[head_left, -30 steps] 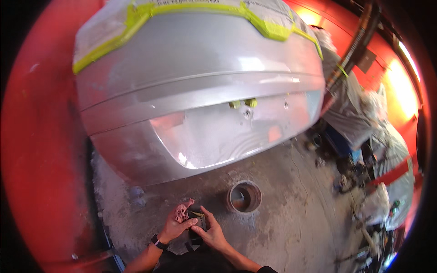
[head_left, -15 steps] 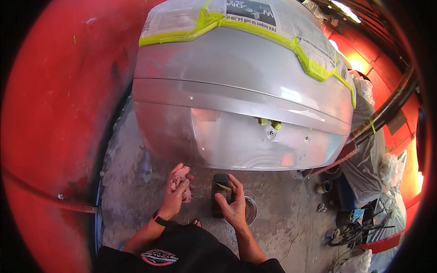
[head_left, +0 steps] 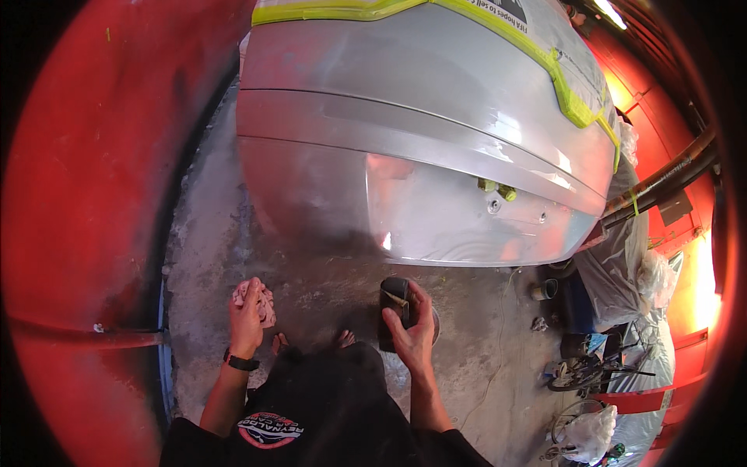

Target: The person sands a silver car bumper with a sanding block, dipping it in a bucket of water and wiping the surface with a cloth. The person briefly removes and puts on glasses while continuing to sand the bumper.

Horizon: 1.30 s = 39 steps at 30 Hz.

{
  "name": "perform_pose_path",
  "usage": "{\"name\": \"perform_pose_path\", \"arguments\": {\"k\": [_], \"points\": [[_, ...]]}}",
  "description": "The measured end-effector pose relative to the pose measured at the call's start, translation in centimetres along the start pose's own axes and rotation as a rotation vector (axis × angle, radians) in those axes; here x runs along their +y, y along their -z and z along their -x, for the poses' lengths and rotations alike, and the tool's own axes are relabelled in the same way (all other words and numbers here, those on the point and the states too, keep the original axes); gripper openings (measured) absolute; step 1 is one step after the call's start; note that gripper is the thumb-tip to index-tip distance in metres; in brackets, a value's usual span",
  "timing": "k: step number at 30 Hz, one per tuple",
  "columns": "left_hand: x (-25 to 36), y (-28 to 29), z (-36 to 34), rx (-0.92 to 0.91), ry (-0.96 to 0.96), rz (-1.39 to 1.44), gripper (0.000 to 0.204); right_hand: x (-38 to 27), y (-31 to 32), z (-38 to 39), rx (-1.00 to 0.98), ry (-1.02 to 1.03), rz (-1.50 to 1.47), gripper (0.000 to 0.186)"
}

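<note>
My left hand (head_left: 247, 319), a dark band on its wrist, is closed on a crumpled pink cloth (head_left: 264, 305) at the lower left. To its right, my right hand (head_left: 415, 335) grips a dark block (head_left: 393, 289) between thumb and fingers. A tan edge shows across the block, like folded sandpaper; its lower part is partly hidden by the hand. Both hands are apart from the silver car body panel (head_left: 334, 117) in front of me. Yellow-green masking tape (head_left: 572, 109) and newspaper (head_left: 537, 14) cover the panel's upper area.
A red wall (head_left: 85, 202) curves along the left. A round container (head_left: 436, 325), mostly hidden, stands behind my right hand on the stained concrete floor (head_left: 482, 350). Plastic-covered items (head_left: 646, 342), a bicycle (head_left: 583, 373) and a small can (head_left: 545, 289) are at the right.
My hands have moved farther apart, the left one going left with the cloth. The right hand still holds the block. My view has shifted, so the panel sits higher and farther right.
</note>
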<state>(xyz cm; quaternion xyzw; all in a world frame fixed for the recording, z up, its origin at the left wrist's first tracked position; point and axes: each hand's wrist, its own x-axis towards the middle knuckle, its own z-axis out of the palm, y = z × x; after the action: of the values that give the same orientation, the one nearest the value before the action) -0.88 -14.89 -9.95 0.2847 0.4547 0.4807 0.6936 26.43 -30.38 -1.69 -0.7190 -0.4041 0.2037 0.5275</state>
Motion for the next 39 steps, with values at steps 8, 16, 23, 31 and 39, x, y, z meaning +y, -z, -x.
{"name": "perform_pose_path", "arguments": {"k": [8, 16, 23, 31, 39], "points": [[6.1, -8.1, 0.1, -0.244, -0.191, -0.319, 0.033, -5.1, -2.1, -11.8, 0.141, 0.405, 0.226, 0.069], [16.8, -27.6, -3.7, -0.653, -1.27, -1.269, 0.036, -4.7, -6.5, -13.2, 0.28, 0.552, 0.284, 0.073], [22.1, -34.7, -8.8, -0.731, -1.753, -1.471, 0.026, -7.3, -7.2, -15.9, 0.38, 0.454, 0.358, 0.074], [26.2, -34.2, -13.6, -0.869, -2.015, -1.361, 0.044, -7.6, -7.6, -17.4, 0.527, 0.382, 0.519, 0.069], [24.3, -36.6, -14.0, -0.962, -2.185, -1.166, 0.046, -7.9, -7.8, -17.9, 0.579, 0.355, 0.545, 0.067]]}}
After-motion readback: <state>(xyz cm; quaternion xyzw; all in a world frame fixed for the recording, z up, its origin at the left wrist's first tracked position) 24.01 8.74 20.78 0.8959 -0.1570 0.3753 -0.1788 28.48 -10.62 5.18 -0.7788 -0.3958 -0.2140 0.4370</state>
